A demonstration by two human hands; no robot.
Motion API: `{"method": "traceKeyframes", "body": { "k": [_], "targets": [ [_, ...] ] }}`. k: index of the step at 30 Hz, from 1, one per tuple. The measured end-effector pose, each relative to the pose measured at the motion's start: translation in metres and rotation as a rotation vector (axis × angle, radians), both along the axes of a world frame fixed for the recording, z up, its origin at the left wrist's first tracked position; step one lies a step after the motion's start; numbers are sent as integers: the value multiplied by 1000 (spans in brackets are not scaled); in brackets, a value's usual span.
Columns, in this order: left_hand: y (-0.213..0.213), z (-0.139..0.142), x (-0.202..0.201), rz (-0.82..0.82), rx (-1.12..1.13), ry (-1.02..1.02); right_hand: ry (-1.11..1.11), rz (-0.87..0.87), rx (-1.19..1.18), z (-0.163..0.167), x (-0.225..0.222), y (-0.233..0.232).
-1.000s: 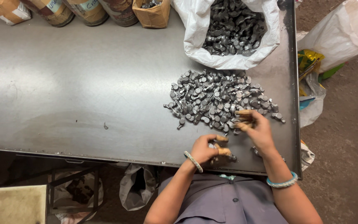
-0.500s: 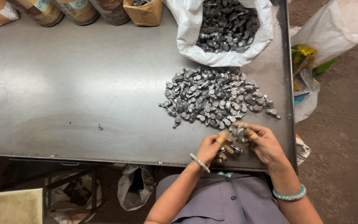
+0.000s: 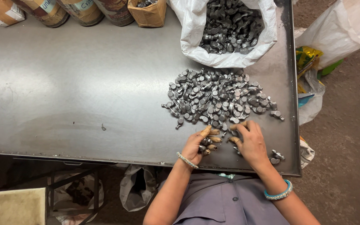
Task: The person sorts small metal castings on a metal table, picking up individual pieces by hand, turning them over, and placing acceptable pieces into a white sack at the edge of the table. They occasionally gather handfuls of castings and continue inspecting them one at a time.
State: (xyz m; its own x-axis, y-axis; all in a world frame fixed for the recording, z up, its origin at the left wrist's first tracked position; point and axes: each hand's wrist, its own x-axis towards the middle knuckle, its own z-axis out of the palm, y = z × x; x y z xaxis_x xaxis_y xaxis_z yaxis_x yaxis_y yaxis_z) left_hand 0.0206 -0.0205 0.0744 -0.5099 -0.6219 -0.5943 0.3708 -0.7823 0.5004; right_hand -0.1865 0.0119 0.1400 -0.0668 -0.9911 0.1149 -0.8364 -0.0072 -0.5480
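Sorting small grey metal parts is the step I judge to be in hand: both hands work at the near edge of the steel table (image 3: 84,96), just below the loose pile of metal parts (image 3: 219,98). My left hand (image 3: 198,143) is curled, its fingers half closed over a few of the parts, which show dark between the fingertips. My right hand (image 3: 251,141) lies palm down with fingers bent, the tips touching parts pulled out of the pile; whether it grips one I cannot tell. Two stray parts (image 3: 276,156) lie just beside the right wrist, near the table's corner.

The next move, as I read it, calls for drawing a fresh handful from the pile's near edge without pushing pieces off the table lip.

Counting: one pile, far too many parts to number; one white sack (image 3: 230,33) full of the same parts behind it; one small cardboard box (image 3: 148,12) holding more; about three round containers (image 3: 80,10) along the far edge; two bangles, one per wrist
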Motion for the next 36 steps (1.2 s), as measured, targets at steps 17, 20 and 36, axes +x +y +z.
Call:
{"method": "traceKeyframes", "body": {
  "k": [17,20,36],
  "targets": [
    [8,-18,-48,-96,-181,-83,-1672,-304,415,-84,-90,18],
    [11,-15,-54,-81,-87,17,-1546,-307,449,-66,-78,19],
    [-5,12,-12,69,143,64,-25,30,6,1,-21,-9]
  ]
}}
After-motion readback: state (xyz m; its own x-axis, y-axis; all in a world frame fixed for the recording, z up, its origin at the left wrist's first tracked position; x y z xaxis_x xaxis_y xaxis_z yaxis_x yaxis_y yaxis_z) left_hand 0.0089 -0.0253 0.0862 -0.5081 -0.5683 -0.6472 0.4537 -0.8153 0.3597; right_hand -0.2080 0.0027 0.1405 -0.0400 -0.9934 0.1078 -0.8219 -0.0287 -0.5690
